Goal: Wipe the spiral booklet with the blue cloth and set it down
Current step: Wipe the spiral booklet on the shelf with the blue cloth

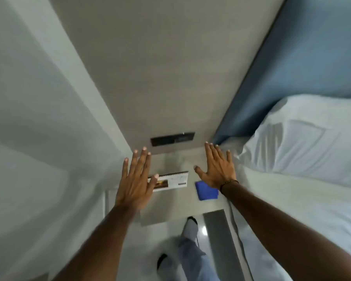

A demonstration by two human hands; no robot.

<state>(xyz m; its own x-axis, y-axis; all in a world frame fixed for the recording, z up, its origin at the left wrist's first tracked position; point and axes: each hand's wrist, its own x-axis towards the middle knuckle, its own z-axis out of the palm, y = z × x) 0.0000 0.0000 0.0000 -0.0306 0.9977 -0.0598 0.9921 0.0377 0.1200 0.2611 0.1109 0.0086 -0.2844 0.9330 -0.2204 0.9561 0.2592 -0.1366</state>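
Observation:
The spiral booklet (173, 180) stands on the grey bedside table (170, 209), its coil along the top edge and a brown picture on its front. A folded blue cloth (207, 191) lies on the table to its right. My left hand (135, 181) hovers spread out in front of the booklet's left end and hides that end. My right hand (216, 166), with a bead bracelet on the wrist, is spread flat above the cloth's far edge. Neither hand holds anything.
A dark switch panel (172, 138) sits on the wall behind the table. A bed with a white pillow (304, 138) and a blue headboard (304, 57) is close on the right. A white wall is on the left. My legs and feet show below the table.

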